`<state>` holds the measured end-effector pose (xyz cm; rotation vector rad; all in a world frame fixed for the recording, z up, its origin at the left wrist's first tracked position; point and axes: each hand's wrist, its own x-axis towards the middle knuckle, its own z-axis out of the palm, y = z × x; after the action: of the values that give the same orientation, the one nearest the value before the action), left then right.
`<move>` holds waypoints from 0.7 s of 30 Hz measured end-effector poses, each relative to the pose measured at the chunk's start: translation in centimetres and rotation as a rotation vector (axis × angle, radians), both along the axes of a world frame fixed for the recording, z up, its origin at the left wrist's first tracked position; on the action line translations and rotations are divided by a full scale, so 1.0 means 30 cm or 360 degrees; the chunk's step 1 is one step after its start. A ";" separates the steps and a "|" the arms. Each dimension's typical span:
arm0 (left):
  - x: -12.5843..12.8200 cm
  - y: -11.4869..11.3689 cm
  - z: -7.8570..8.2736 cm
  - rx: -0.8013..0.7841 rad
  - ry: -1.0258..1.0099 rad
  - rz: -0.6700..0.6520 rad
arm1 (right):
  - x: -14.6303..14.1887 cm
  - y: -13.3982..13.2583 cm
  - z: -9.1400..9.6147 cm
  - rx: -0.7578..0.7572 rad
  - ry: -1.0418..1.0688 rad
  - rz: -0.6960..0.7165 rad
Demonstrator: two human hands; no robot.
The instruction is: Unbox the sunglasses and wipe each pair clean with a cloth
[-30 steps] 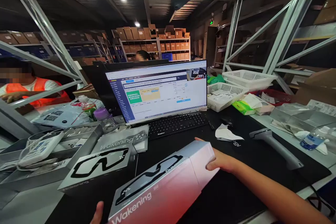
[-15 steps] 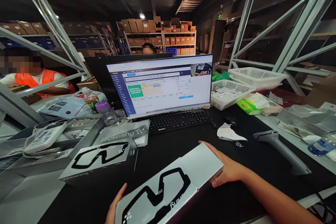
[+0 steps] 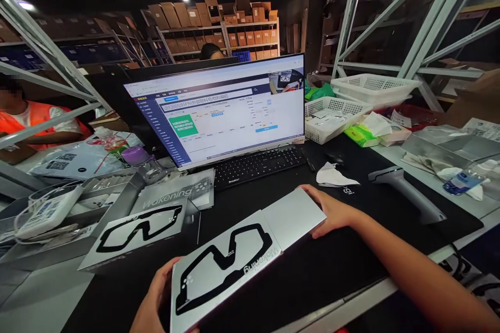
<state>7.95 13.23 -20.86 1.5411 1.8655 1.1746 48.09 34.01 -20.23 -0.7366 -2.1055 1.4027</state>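
Observation:
A long silver-white box [image 3: 228, 260] with a black goggle outline on its sleeve is tilted over the black mat. Its plain inner tray [image 3: 292, 218] sticks out of the sleeve at the right. My left hand [image 3: 154, 296] is closed around the sleeve's left end, its fingers partly hidden. My right hand [image 3: 332, 213] grips the tray's right end, thumb on the near side and fingers on the far side. A second box with the same outline [image 3: 135, 234] stands left of the held one. Behind it lie grey "Wakening" packets [image 3: 172, 195].
A monitor [image 3: 230, 114] and keyboard [image 3: 258, 166] stand ahead. A crumpled tissue [image 3: 332, 174] and a barcode scanner [image 3: 406, 192] lie right, below white baskets [image 3: 336, 119]. At left are a grey tray [image 3: 127, 195] and a purple-capped bottle [image 3: 136, 156]. A person in an orange vest [image 3: 39, 119] sits far left.
The inner tray protrudes slightly farther from the sleeve. More of my left hand shows at the box's left end. My view has tilted and shifted, moving the surroundings up and left.

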 end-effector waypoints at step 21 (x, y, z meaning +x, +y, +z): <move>-0.251 -0.202 -0.032 0.0150 -0.0034 0.0320 | -0.008 -0.021 -0.031 0.0022 -0.0146 -0.0098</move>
<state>0.41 7.18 -21.83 1.4076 2.0143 1.3797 47.84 33.38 -21.17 -0.8678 -2.1406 1.3435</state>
